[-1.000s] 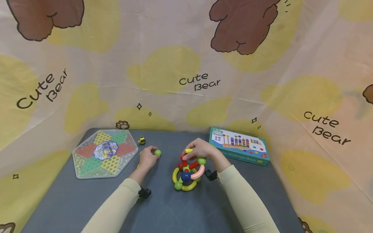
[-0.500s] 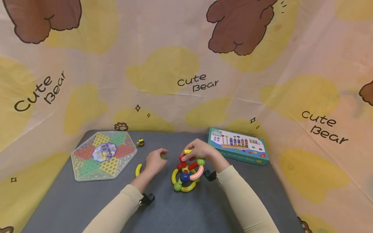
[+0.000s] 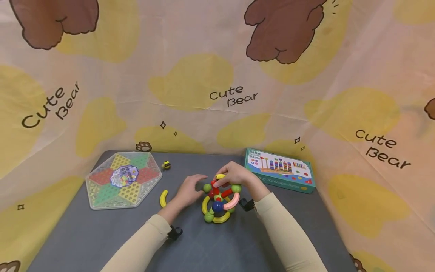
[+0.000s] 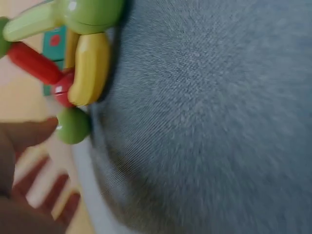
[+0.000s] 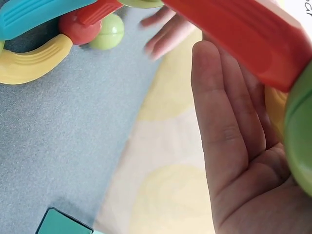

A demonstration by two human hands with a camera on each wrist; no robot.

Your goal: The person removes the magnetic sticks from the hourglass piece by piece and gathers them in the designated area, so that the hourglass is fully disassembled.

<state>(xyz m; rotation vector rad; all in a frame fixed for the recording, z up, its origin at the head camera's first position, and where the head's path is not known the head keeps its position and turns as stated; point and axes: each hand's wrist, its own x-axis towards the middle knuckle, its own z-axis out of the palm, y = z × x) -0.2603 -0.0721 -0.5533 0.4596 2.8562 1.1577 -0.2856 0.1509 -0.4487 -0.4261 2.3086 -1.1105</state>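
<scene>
A magnetic ball-and-stick structure (image 3: 218,206) of red, yellow, pink and blue parts with green balls stands mid-table. My right hand (image 3: 236,175) pinches a red stick (image 3: 215,189) at its top, with a curved yellow stick (image 3: 220,176) by the fingers. Just left of the structure, my left hand (image 3: 190,192) has its fingers spread beside a loose-looking green ball (image 3: 207,187). In the left wrist view that green ball (image 4: 73,126) sits against the red ball (image 4: 63,89), the thumb right at its side. The right wrist view shows the palm (image 5: 253,190) behind a red stick (image 5: 248,39).
A curved yellow stick (image 3: 164,198) lies left of the left hand. Farther back are a small bee figure (image 3: 166,164) and a hexagonal Chinese checkers board (image 3: 98,202). A Ring Challenge Game box (image 3: 280,172) lies at the back right. A printed cloth (image 3: 190,124) hangs behind the table.
My left hand has moved right with the green ball, placed it by the structure's red ball, and loosened its fingers. The curved yellow stick came into view. My right hand has stayed put.
</scene>
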